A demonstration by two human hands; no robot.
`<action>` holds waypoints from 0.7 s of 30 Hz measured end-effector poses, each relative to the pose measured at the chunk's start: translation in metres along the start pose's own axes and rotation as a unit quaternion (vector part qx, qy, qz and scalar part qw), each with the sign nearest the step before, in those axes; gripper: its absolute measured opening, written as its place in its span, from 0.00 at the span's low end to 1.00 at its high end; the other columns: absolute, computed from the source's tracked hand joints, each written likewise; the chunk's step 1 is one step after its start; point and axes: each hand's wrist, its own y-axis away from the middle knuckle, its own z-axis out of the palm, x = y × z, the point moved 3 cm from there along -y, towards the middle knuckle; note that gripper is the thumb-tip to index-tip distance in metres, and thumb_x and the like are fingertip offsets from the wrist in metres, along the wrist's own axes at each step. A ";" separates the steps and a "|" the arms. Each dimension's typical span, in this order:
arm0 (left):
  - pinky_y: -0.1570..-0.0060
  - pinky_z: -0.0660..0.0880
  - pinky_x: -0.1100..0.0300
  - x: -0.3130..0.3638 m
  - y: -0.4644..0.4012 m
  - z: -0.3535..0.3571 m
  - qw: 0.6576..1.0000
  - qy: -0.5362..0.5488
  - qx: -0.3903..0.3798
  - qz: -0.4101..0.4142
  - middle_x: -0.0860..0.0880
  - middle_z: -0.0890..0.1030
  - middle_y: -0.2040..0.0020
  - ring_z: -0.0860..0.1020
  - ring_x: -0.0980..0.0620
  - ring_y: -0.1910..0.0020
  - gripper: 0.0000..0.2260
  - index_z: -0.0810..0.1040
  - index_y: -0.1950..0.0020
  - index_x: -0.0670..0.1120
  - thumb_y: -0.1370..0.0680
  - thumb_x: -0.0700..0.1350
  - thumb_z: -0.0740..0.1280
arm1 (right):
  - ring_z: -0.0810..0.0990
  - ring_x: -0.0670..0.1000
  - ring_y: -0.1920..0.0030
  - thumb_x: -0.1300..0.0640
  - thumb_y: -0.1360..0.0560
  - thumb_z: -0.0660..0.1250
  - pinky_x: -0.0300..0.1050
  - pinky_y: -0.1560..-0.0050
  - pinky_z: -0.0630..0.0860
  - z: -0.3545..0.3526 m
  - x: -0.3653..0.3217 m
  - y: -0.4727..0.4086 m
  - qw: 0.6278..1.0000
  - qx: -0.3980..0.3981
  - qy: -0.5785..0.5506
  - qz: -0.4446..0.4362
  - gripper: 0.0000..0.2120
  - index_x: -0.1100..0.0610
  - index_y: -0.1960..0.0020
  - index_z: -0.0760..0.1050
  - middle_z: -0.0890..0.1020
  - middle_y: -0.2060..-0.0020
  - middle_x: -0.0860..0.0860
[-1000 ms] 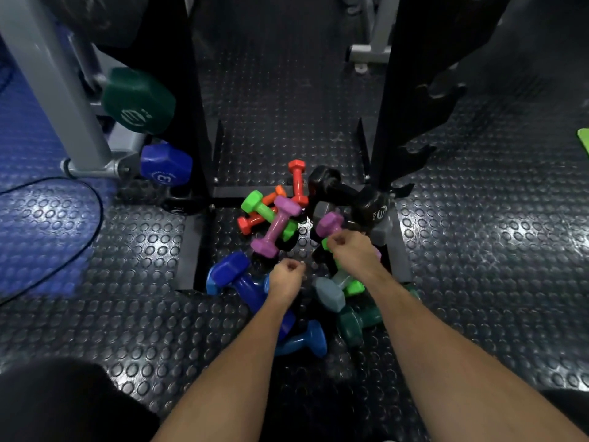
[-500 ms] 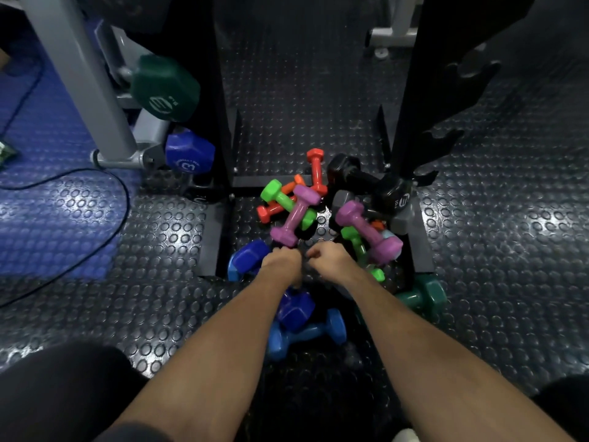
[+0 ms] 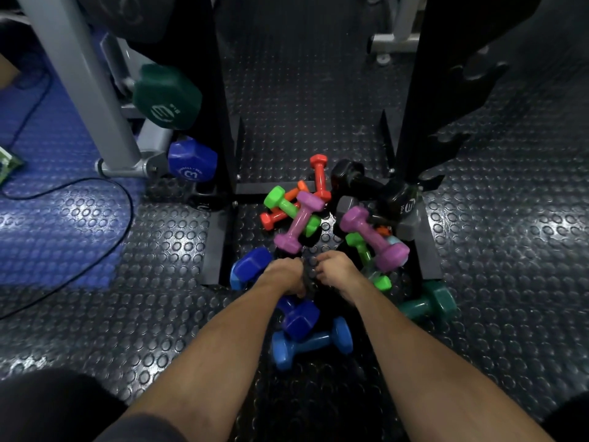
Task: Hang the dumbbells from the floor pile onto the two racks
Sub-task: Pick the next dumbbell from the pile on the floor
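A pile of coloured dumbbells lies on the floor between the left rack [image 3: 220,122] and the right rack [image 3: 414,106]. It holds a purple dumbbell [image 3: 301,223], a second purple dumbbell [image 3: 373,239], a lime green dumbbell [image 3: 285,204], a red dumbbell [image 3: 319,177], a black dumbbell [image 3: 360,183], a dark blue dumbbell [image 3: 251,266], a light blue dumbbell [image 3: 314,342] and a dark green dumbbell [image 3: 430,303]. My left hand [image 3: 283,274] and right hand [image 3: 338,272] sit side by side at the pile's near edge. Both curl round a dark grey dumbbell [image 3: 307,280], mostly hidden between them.
A large green dumbbell [image 3: 165,97] and a blue dumbbell [image 3: 191,159] hang on the left rack's outer side. A grey machine leg [image 3: 86,84] stands at left with a black cable [image 3: 95,183] across the blue mat. Studded black rubber floor [image 3: 510,234] surrounds the pile.
My right hand left the second purple dumbbell and moved left to meet my left hand. Both now close together over the dark grey dumbbell. The camera came nearer.
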 end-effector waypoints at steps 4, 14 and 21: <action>0.47 0.78 0.50 -0.014 0.000 -0.007 0.991 0.126 0.036 -0.002 0.42 0.80 0.45 0.81 0.41 0.45 0.19 0.75 0.41 0.43 0.26 0.49 0.76 | 0.76 0.54 0.64 0.58 0.31 0.64 0.44 0.66 0.69 0.001 -0.024 0.032 0.999 0.018 -0.045 0.003 0.07 0.55 0.65 0.80 0.79 0.68 0.53; 0.62 0.75 0.64 -0.043 0.023 -0.016 0.874 0.448 0.189 0.007 0.48 0.82 0.64 0.79 0.52 0.64 0.07 0.82 0.60 0.46 0.28 0.45 0.79 | 0.77 0.54 0.61 0.61 0.20 0.63 0.42 0.68 0.66 0.022 -0.041 0.048 0.994 -0.015 -0.107 0.006 0.08 0.59 0.54 0.81 0.80 0.61 0.58; 0.66 0.76 0.61 -0.048 0.042 -0.040 0.678 0.710 0.190 0.025 0.47 0.81 0.70 0.77 0.51 0.70 0.10 0.82 0.66 0.42 0.26 0.32 0.74 | 0.80 0.52 0.59 0.51 0.17 0.61 0.46 0.59 0.73 0.042 -0.049 0.051 0.988 -0.044 -0.145 0.039 0.13 0.56 0.50 0.81 0.84 0.58 0.53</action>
